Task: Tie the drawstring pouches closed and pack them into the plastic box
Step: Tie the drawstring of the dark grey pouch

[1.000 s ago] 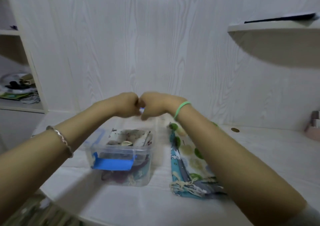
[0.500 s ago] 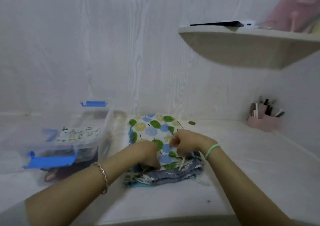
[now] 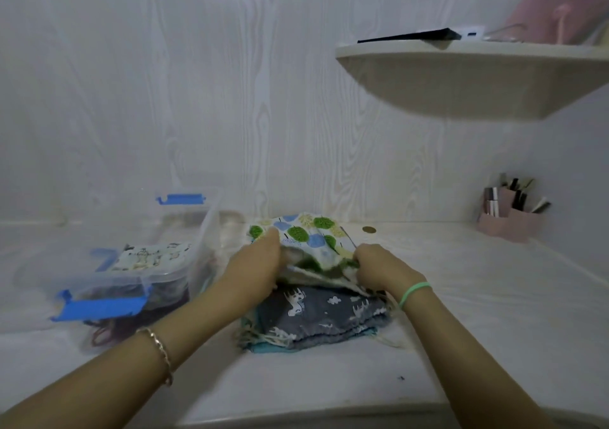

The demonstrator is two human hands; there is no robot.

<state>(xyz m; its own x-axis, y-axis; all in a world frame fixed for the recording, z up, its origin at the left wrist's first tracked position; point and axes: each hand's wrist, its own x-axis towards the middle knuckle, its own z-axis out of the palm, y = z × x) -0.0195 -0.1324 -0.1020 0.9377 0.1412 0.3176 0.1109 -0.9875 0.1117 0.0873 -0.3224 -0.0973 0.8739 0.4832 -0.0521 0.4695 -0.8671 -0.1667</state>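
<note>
A white pouch printed with green and blue trees (image 3: 306, 236) lies on top of a stack of flat pouches, and its near edge is lifted. My left hand (image 3: 255, 264) grips its left side. My right hand (image 3: 379, 265) pinches its near right edge. Under it lies a grey pouch with white animals (image 3: 324, 313), with a teal one at the bottom. The clear plastic box (image 3: 178, 272) with blue clips stands to the left of the stack and holds several pouches, a white patterned one on top.
The box lid (image 3: 197, 211) leans behind the box. A small coin (image 3: 369, 230) lies by the back wall. A pink organiser (image 3: 509, 221) with cosmetics stands at the right. A curved wall shelf (image 3: 461, 72) juts out above the right side.
My hands came down from in front of the wall onto the stack and took hold of the tree-print pouch. Its near edge has since been lifted, baring the grey pouch beneath.
</note>
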